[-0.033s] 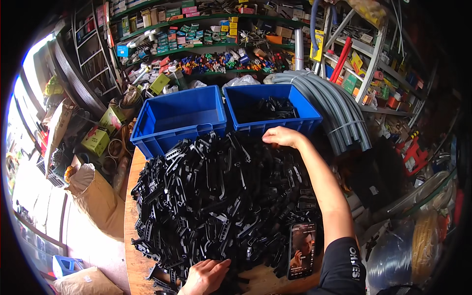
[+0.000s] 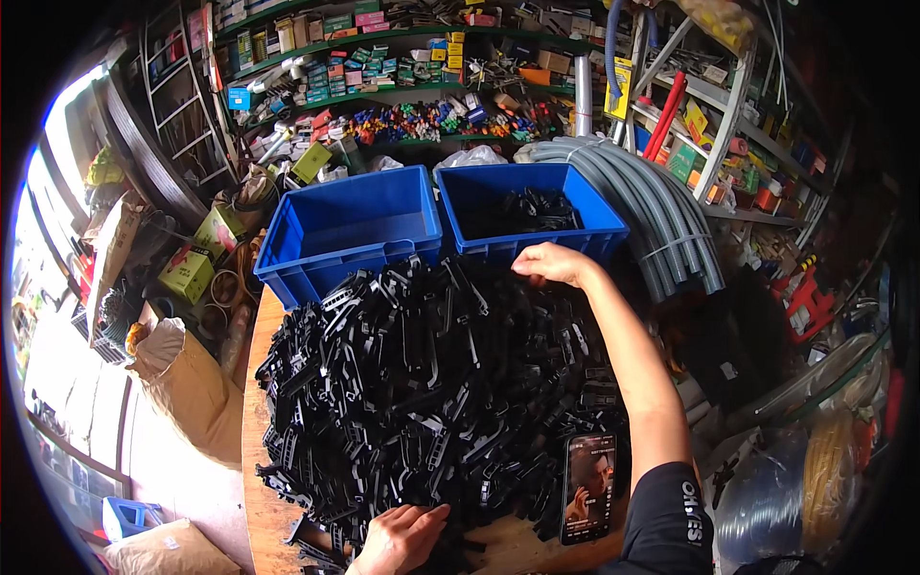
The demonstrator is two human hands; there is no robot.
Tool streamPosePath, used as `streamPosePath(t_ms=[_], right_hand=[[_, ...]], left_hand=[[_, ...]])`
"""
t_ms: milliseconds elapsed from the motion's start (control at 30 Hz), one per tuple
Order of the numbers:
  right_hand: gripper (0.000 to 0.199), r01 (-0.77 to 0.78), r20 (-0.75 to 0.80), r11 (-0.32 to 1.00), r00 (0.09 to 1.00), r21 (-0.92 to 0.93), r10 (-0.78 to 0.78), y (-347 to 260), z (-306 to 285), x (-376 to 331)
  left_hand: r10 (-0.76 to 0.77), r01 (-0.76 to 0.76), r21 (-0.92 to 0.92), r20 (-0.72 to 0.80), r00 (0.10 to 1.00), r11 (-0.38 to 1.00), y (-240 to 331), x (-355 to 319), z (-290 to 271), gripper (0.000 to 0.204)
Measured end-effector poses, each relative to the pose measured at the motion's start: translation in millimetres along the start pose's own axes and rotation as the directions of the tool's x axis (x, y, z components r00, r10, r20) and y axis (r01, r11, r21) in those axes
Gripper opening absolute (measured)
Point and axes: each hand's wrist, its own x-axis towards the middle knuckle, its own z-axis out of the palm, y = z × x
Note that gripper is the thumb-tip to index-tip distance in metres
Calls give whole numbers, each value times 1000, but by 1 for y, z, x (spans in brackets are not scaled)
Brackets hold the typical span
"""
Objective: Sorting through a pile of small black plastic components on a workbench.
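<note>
A big heap of black plastic clip-like parts (image 2: pixel 412 374) covers most of the wooden table (image 2: pixel 264 517). At the heap's near edge is my left hand (image 2: pixel 401 539), its fingers bent together over the parts; what they grip, if anything, is hidden. My right hand (image 2: pixel 551 263) reaches across to the far side, just in front of the right blue bin (image 2: pixel 599 230). Its fingers curl down in a closed grip, and I cannot make out anything in them. Similar black parts (image 2: pixel 537 209) lie inside that bin. The left blue bin (image 2: pixel 350 251) shows a bare bottom.
A phone (image 2: pixel 587 489) playing a video lies by my right forearm. Bundled grey hoses (image 2: pixel 661 211) curve beside the right bin. Crowded shelves (image 2: pixel 383 91) stand behind, with a paper sack (image 2: pixel 187 393) left of the table and coiled clear tubing (image 2: pixel 781 498) at the right.
My right hand has dipped very slightly, its fingers a little more curled. My left hand and the heap look the same.
</note>
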Motion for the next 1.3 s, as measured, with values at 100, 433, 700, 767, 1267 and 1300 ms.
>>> streamPosePath(t_ms=[100,433,700,767,1267,1300], right_hand=[[31,60,24,985,998,163,-64,-16,6,-2],[35,84,32,992,996,-89,-82,-50,36,13],[29,285,-95,842,926,-458,-365,-54,57,10],[25,315,-105,810,904,-495,-415,-57,62,11],[13,406,-514,792,607,-455,-606,-137,212,-226],[14,453,-502,824,653,-340,-567,-135,239,-235]], left_hand=[[-30,30,14,0,1000,999,0,-4,-2,31],[-60,60,61,2,998,996,2,-15,-9,27],[-26,24,54,36,999,998,2,-21,-3,26],[-5,4,61,17,1000,998,3,-18,-2,25],[-207,156,-193,-280,937,969,10,-16,-10,66],[-216,165,-192,-287,933,967,9,-18,-13,66]])
